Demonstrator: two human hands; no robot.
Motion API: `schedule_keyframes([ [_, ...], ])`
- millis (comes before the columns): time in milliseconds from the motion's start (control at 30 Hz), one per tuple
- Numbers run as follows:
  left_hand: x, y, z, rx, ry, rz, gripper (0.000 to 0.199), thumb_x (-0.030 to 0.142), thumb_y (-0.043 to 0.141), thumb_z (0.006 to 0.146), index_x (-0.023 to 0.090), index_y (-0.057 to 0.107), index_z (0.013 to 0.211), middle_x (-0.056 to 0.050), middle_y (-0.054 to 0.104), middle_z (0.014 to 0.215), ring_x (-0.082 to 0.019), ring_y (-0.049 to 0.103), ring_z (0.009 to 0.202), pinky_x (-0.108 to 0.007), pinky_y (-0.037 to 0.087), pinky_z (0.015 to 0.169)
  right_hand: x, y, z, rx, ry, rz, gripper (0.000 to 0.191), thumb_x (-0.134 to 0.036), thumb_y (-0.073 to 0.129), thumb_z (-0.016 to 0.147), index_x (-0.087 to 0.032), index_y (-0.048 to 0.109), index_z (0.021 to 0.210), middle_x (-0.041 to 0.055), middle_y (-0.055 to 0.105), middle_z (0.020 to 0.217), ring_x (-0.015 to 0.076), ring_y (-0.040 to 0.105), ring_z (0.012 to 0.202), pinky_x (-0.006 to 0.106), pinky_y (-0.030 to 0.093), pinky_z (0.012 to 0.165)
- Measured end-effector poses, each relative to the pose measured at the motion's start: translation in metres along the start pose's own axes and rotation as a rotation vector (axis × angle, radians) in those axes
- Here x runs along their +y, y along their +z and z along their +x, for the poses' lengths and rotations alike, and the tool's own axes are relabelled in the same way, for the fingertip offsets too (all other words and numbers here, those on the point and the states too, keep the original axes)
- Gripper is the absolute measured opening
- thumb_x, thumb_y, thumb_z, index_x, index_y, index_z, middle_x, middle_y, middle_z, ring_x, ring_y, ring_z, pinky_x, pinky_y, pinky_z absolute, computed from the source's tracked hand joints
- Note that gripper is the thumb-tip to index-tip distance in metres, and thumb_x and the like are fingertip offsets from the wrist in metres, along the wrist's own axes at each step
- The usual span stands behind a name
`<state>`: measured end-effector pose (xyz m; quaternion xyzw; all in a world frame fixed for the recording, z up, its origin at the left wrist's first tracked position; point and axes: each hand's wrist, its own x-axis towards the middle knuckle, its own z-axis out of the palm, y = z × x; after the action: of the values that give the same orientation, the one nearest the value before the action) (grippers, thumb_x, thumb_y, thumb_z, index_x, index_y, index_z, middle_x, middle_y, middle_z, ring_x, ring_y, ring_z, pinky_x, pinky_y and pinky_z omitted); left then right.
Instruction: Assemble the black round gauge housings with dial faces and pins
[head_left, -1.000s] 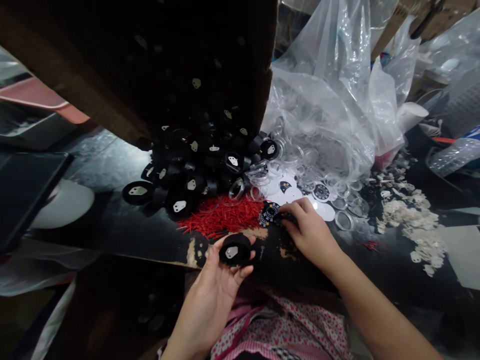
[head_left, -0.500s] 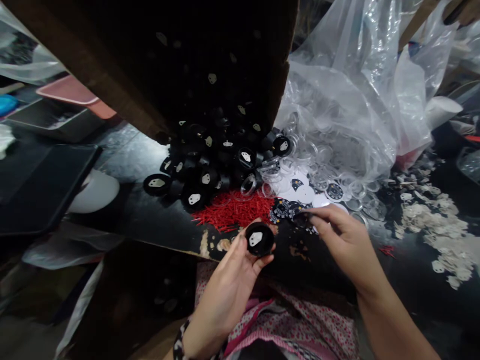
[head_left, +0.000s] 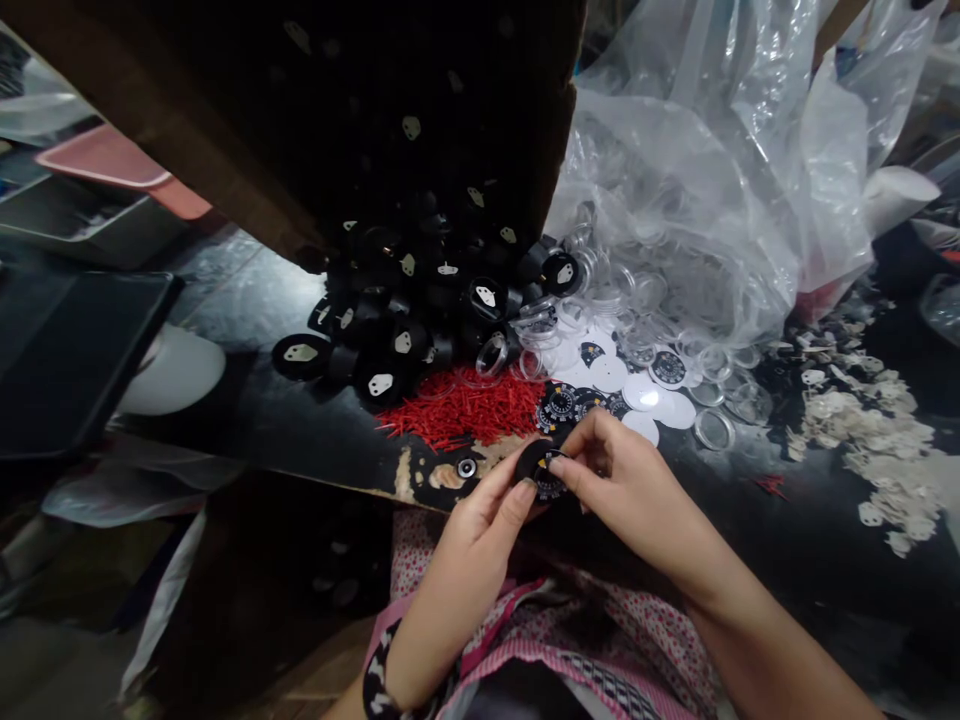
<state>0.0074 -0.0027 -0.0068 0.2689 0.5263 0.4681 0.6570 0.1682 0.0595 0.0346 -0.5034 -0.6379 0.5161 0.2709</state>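
Low over the table's front edge, my left hand (head_left: pixel 476 545) grips a black round cup-shaped housing (head_left: pixel 527 458). My right hand (head_left: pixel 634 485) pinches a black printed dial disc (head_left: pixel 551 486) with thumb and fingers, laid against the housing's open face. Whether the disc sits fully inside is hidden by my fingers. Just beyond both hands lie a heap of thin red pointers (head_left: pixel 465 405) and loose dial discs (head_left: pixel 559 402), some with their white backs (head_left: pixel 649 395) up. A small round ringed piece (head_left: pixel 466 468) rests left of the housing.
A tilted cardboard box (head_left: pixel 247 180) spills more black housings (head_left: pixel 386 340) onto the table. Clear plastic rings (head_left: pixel 714 430) lie before a plastic bag (head_left: pixel 667 170). Pale flat tabs (head_left: pixel 862 430) are heaped at right. A white bowl (head_left: pixel 184 372) and grey tray (head_left: pixel 90 225) stand left.
My right hand has moved left, bringing the dial disc to the housing in my left hand. The small ringed piece now shows on the table. The view has shifted slightly.
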Motion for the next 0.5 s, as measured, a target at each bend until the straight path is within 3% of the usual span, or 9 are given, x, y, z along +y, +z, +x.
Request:
schedule_keyframes([
  [167,0.004,0.005,0.000,-0.037,-0.013,-0.060,0.041,0.036,0.074,0.079,0.026,0.069,0.118,-0.005,0.067,0.129,-0.027,0.060,0.123,-0.037,0.051,0.104,0.001,0.001,-0.002,0.017,-0.004,-0.026,0.015,-0.016,0.069,0.085,-0.021,0.055,0.088,-0.0025,0.060,0.079,0.0164,0.055,0.068,0.025,0.041,0.057],
  [367,-0.001,-0.005,-0.009,-0.048,-0.026,0.104,0.034,0.032,0.068,0.083,0.025,0.064,0.116,-0.003,0.071,0.119,-0.023,0.066,0.112,-0.035,0.051,0.103,0.004,0.004,-0.019,-0.105,-0.107,-0.031,0.025,-0.010,0.055,0.091,-0.022,0.059,0.113,-0.0012,0.065,0.098,0.0169,0.061,0.082,0.027,0.046,0.071],
  [433,-0.002,-0.013,-0.011,-0.006,-0.022,0.130,0.034,0.034,0.068,0.083,0.026,0.065,0.116,-0.003,0.071,0.118,-0.022,0.066,0.112,-0.033,0.051,0.102,0.004,0.003,-0.014,-0.121,-0.153,-0.080,0.021,-0.011,0.057,0.094,-0.021,0.062,0.111,-0.0015,0.067,0.099,0.0173,0.062,0.084,0.028,0.047,0.074],
  [500,-0.004,-0.020,-0.011,0.075,-0.004,0.105,0.034,0.037,0.067,0.085,0.027,0.064,0.117,-0.002,0.071,0.119,-0.022,0.064,0.114,-0.032,0.049,0.103,0.002,0.003,-0.001,-0.092,-0.215,-0.287,0.013,-0.009,0.062,0.095,-0.019,0.066,0.102,0.0004,0.068,0.096,0.0204,0.063,0.087,0.031,0.045,0.078],
])
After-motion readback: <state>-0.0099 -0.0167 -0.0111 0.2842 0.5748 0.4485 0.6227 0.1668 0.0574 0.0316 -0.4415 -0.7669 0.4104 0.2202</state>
